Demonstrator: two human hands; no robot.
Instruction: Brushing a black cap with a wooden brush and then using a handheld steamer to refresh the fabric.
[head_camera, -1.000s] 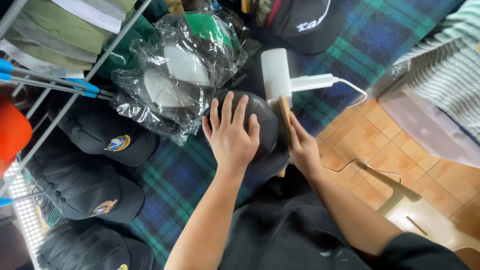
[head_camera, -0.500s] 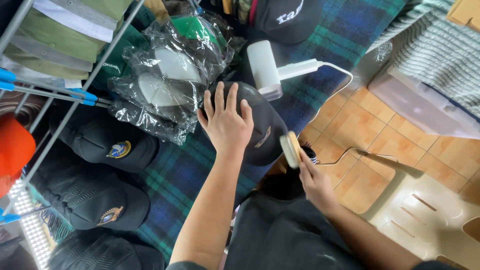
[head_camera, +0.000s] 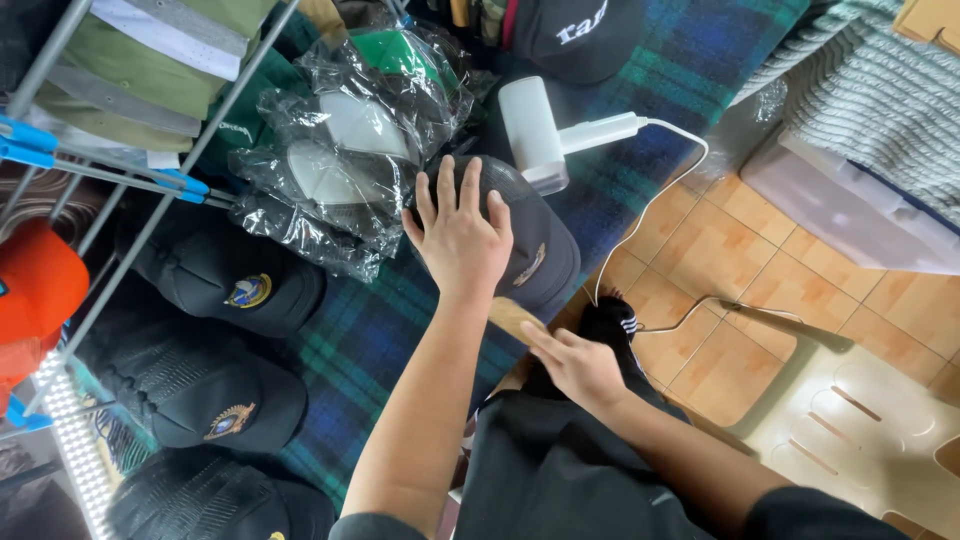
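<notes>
My left hand (head_camera: 458, 235) lies palm down with fingers spread over the crown of a dark grey cap (head_camera: 545, 262), which rests on a blue-green plaid blanket (head_camera: 370, 340). My right hand (head_camera: 572, 365) is lower, close to my lap, and grips a wooden brush (head_camera: 512, 316). The brush is partly hidden behind my left forearm and sits just below the cap's edge. A white hair dryer (head_camera: 535, 130) lies on the blanket just beyond the cap, and its cord (head_camera: 672, 185) trails to the tiled floor.
Caps in clear plastic bags (head_camera: 345, 165) lie left of the dark grey cap. Several black caps with badges (head_camera: 235, 285) line the left side under a metal rack (head_camera: 150, 215). An orange cap (head_camera: 35, 285) is at far left. A beige plastic stool (head_camera: 850, 420) stands at right.
My right hand has drawn the brush away from the cap's right side, down and back toward my lap. My left hand has stayed on the cap.
</notes>
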